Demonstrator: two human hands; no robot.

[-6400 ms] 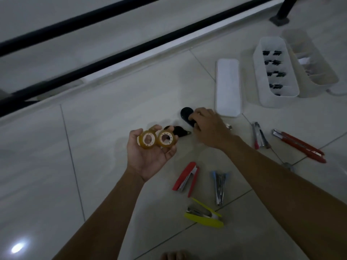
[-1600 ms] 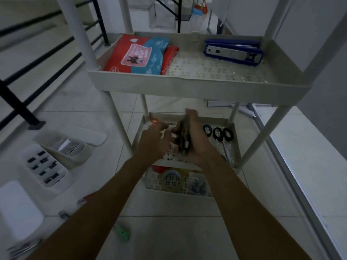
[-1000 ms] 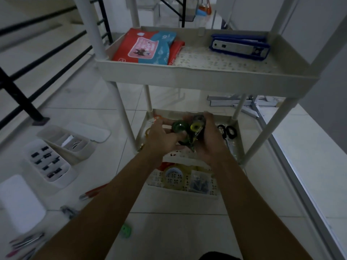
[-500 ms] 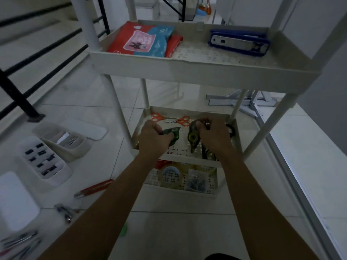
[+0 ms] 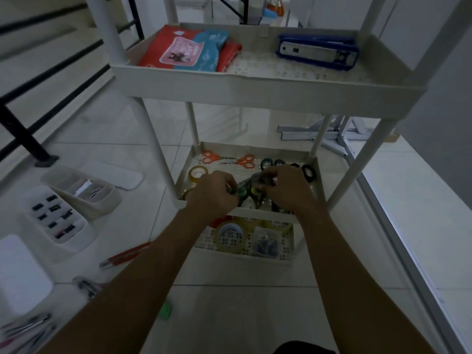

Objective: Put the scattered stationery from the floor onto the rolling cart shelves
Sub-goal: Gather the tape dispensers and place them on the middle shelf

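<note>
Correction-tape dispensers (image 5: 249,191), green and yellow, sit gripped between both hands over the cart's middle shelf (image 5: 318,175): left hand (image 5: 213,194) and right hand (image 5: 286,189) each clenched around one.

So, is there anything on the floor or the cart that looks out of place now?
Yes. Stationery lies loose on the floor left of the cart: a red pen-like tool, a small green item and a blurred pile of tools. On the cart, nothing looks spilled or askew.
</note>
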